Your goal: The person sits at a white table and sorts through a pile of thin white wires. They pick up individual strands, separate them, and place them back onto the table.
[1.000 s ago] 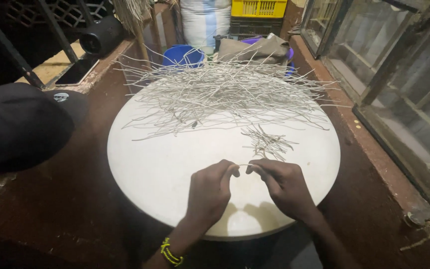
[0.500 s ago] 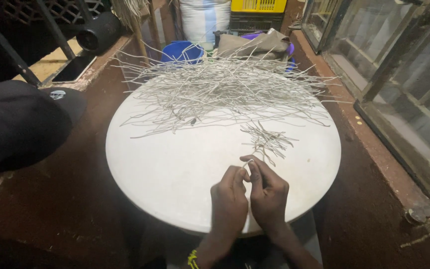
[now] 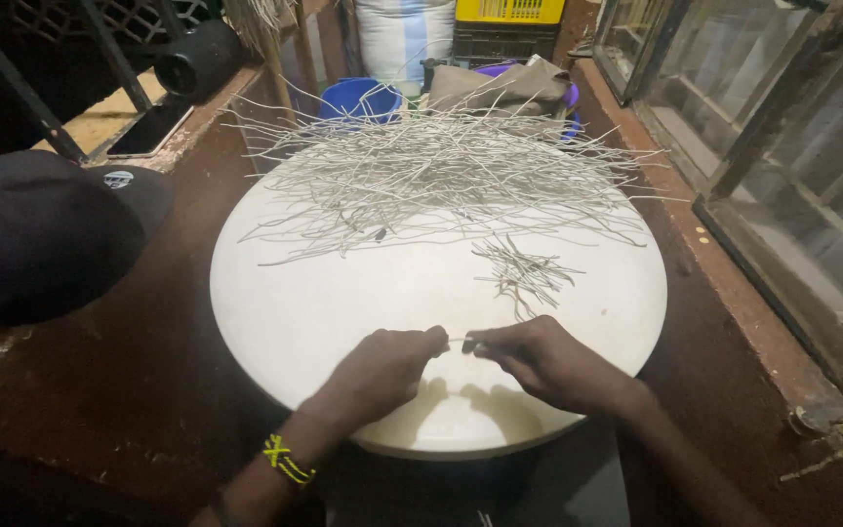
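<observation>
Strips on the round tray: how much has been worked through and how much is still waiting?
Done: only a small bunch of strips lies apart on the white tray. In hand: the left hand and right hand pinch one thin strip between them over the tray's near edge. Left: the big pile at the far side, much larger than the small bunch.

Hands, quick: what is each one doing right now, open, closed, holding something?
Left hand: closed, pinching one end of a thin pale strip.
Right hand: closed, pinching the other end of the same strip.
</observation>
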